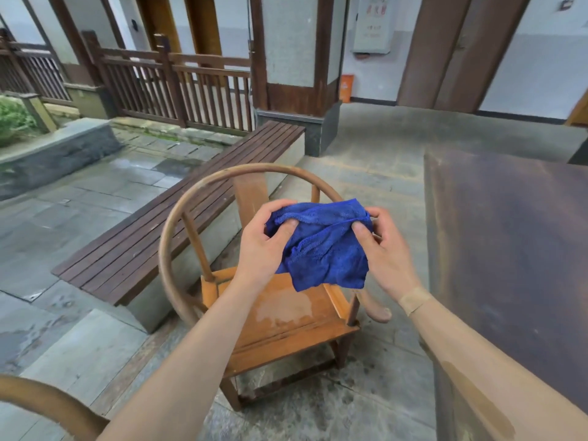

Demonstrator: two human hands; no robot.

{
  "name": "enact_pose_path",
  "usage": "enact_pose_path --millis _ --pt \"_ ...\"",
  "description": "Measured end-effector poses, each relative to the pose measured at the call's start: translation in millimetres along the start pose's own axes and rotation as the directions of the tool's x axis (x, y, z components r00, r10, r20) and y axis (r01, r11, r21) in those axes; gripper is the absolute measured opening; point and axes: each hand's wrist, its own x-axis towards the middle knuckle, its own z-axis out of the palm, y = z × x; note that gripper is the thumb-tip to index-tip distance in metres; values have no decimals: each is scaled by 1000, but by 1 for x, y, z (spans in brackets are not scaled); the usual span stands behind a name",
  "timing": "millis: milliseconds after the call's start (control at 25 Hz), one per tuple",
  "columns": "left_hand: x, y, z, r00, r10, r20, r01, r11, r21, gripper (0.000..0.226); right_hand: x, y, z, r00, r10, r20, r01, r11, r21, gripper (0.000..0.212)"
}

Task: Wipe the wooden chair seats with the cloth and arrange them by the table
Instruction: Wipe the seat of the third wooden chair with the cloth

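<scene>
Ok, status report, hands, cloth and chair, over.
Both hands gripping blue cloth, left hand, right hand. Cloth held above wooden chair seat, not touching. Table to the right. Nothing in the way.

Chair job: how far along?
Early to midway. Done: hard to say; the chair seat shows pale patches, wiped or worn, I cannot tell. In hand: left hand and right hand hold the cloth bunched above the seat, not touching it. Left: wiping, then setting this chair by the table; a second chair back shows at lower left.

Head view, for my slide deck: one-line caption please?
Both hands, left hand and right hand, hold a blue cloth above the wooden chair seat.
</scene>
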Motion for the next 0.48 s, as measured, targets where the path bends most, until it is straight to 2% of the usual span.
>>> enact_pose_path --millis 320,480 --pt "86 -43 -5 987 -66 -144 73 996 45 31 119 47 41 995 -70 67 75 994 -77 18" --pt "139 -71 10 972 -68 -227 87 993 79 30 187 73 52 989 -85 124 86 996 3 15"
